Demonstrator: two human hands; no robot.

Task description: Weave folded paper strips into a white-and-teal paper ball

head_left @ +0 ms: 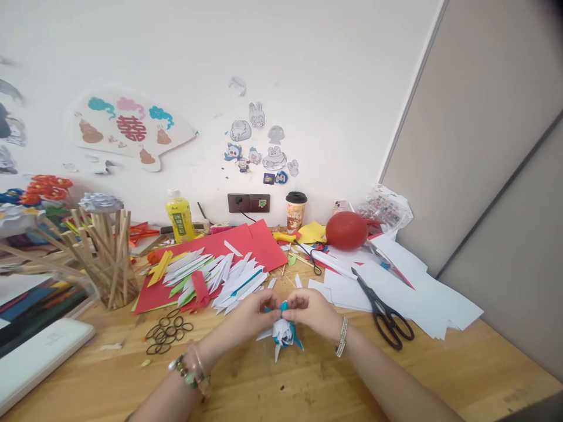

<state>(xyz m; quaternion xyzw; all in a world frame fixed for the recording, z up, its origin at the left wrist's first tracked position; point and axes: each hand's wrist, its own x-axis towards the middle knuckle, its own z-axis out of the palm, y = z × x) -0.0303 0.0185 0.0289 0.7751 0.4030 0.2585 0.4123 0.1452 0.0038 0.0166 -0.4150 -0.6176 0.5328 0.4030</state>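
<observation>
Left hand and right hand, each grip pinching a white-and-teal folded paper piece above the counter. Wall cutout reads "囍"; yellow bottle label illegible.

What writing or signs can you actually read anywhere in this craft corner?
"囍": red double-happiness sign on the fan-shaped paper wall decoration.
Yellow plastic drink bottle: label print too blurred to read.
Paper coffee cup with black lid: print too small to read.
Cartoon wall stickers: no legible text.
</observation>
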